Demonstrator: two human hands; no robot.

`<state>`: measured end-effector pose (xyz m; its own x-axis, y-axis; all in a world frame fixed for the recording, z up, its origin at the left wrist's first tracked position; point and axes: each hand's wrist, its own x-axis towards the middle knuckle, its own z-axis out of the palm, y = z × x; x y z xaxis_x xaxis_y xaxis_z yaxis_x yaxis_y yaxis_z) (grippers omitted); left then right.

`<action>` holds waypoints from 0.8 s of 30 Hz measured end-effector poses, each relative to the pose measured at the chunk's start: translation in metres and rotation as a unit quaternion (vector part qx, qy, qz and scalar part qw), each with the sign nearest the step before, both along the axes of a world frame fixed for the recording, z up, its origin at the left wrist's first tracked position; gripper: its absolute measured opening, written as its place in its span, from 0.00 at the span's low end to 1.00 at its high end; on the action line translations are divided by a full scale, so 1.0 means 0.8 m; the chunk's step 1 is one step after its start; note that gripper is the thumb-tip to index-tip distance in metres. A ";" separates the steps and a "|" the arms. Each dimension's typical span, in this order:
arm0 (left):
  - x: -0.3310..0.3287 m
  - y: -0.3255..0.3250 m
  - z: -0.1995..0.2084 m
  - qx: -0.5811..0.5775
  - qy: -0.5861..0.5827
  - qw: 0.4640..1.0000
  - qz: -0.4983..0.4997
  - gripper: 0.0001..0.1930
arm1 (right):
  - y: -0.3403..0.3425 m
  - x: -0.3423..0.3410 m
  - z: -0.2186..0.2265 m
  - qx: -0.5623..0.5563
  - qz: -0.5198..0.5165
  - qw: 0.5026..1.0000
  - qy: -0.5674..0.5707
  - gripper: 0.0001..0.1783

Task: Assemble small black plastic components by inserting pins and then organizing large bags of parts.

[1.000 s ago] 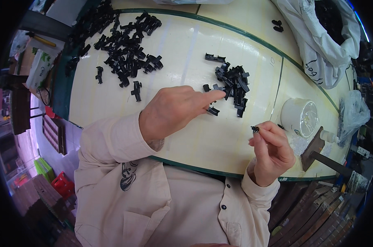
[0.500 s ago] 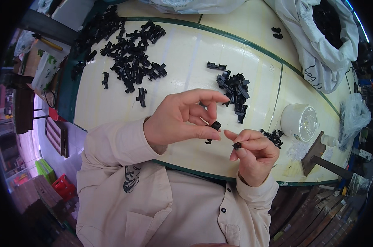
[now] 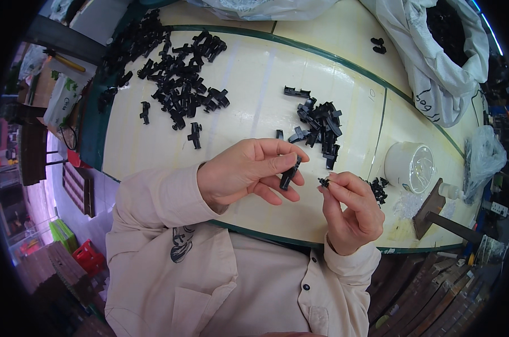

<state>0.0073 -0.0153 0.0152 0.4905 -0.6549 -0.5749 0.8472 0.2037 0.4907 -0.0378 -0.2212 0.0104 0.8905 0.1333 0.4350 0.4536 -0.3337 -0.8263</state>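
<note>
Between the thumb and fingers of my left hand [image 3: 249, 168] is a long black plastic part [image 3: 290, 173], held tilted. My right hand [image 3: 354, 210] pinches a small black plastic piece [image 3: 324, 182] at its fingertips, a short gap to the right of the long part. Just beyond the hands lies a small pile of black plastic parts [image 3: 322, 124], with a few single ones at its left side. Partly behind my right hand is a little heap of small black pieces [image 3: 379, 190].
A larger spread of black parts [image 3: 181, 81] covers the far left of the table [image 3: 243, 101]. On the right stand a white round tub [image 3: 403, 165] and a metal bracket [image 3: 428, 216]. A white sack [image 3: 451, 84] of black parts sits at the far right.
My left hand has moved down slightly and turned the long part, its fingers now lower. My right hand has shifted a little right and raised the small piece.
</note>
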 end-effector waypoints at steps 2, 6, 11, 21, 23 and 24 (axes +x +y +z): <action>-0.001 -0.001 0.001 0.003 -0.013 1.000 0.007 0.17 | 0.000 0.002 -0.001 -0.015 0.004 1.000 -0.008 0.17; -0.004 -0.005 -0.001 -0.012 -0.039 0.998 0.053 0.18 | 0.004 0.003 0.004 -0.016 0.001 1.000 0.013 0.15; -0.006 0.000 -0.001 -0.019 -0.094 0.995 0.026 0.20 | 0.005 0.005 0.007 -0.049 -0.001 0.999 0.000 0.15; -0.002 0.005 0.007 0.013 -0.092 0.994 -0.048 0.15 | -0.004 0.007 0.003 -0.110 0.063 0.990 -0.067 0.20; 0.000 0.007 0.008 0.013 -0.087 0.995 -0.053 0.15 | -0.002 0.008 0.006 -0.120 0.080 0.988 -0.055 0.20; 0.000 0.006 0.009 0.017 -0.083 0.995 -0.057 0.15 | -0.003 0.008 0.006 -0.119 0.079 0.988 -0.055 0.20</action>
<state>0.0072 -0.0105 0.0223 0.5035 -0.6930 -0.5160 0.7711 0.0909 0.6302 -0.0317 -0.2234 0.0152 0.7990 0.3778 0.4678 0.5989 -0.4306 -0.6752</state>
